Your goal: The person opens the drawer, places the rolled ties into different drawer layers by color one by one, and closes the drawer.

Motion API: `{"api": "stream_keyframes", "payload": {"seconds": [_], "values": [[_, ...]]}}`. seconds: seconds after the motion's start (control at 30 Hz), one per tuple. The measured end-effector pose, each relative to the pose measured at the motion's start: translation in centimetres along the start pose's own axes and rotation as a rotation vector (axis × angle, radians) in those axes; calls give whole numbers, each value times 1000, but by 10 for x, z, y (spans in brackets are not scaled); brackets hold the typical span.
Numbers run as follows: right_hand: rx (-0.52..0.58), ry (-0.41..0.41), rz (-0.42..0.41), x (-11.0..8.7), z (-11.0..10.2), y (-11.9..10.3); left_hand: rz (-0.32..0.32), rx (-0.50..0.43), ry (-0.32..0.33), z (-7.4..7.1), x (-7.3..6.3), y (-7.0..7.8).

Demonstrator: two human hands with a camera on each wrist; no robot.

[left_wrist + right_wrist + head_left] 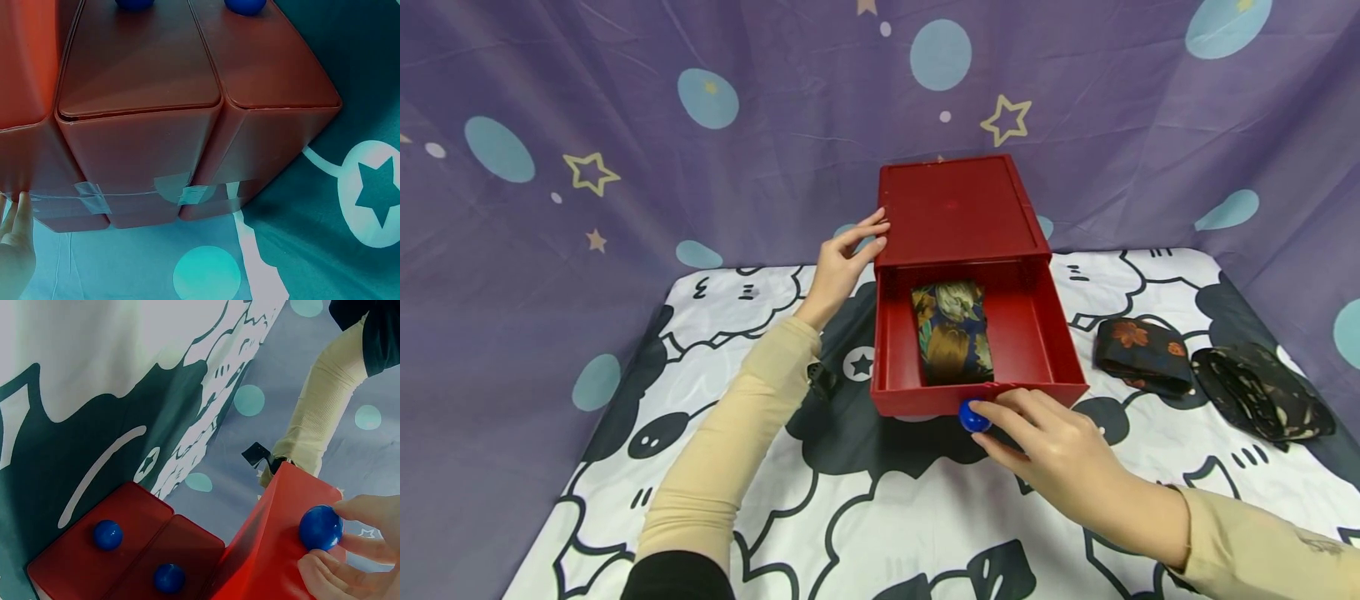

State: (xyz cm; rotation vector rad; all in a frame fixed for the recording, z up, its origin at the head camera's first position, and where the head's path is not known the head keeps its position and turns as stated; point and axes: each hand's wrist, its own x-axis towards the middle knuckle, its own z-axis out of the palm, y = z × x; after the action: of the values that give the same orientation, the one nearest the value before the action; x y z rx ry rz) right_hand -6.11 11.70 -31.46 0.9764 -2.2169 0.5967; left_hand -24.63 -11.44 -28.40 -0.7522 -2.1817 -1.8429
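Note:
A red drawer cabinet [955, 204] stands near the far edge of the table, its top drawer [1030, 333] pulled out. Inside the drawer, towards its left side, lies a folded cloth [953, 337] with a dark floral print. My right hand [1060, 446] pinches the round blue knob [973, 417] on the drawer's front between thumb and fingers. At the cabinet's upper left side, my left hand [844, 262] touches it with extended fingers. In the right wrist view, two lower drawers, each with its own blue knob [107, 535], are closed.
To the right of the cabinet lie a dark folded cloth [1142, 357] with orange leaves and a dark patterned folded bundle [1262, 392]. A cartoon-print cloth [917, 508] covers the table. Behind hangs a purple curtain [820, 125]. Clear tape [94, 199] runs across the cabinet's back part.

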Motion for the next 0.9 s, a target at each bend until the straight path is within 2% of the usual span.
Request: {"api": "stream_keyframes", "payload": {"seconds": [0.27,0.73,0.9], "values": [[-29,1,-9,0,3,-1,1,-6,5,1,-1,1],[-16,-1,2,2,6,2,5,-5,6,2,0,1],[-28,43,-16,7,8,5,3,0,7,2,-1,1]]}}
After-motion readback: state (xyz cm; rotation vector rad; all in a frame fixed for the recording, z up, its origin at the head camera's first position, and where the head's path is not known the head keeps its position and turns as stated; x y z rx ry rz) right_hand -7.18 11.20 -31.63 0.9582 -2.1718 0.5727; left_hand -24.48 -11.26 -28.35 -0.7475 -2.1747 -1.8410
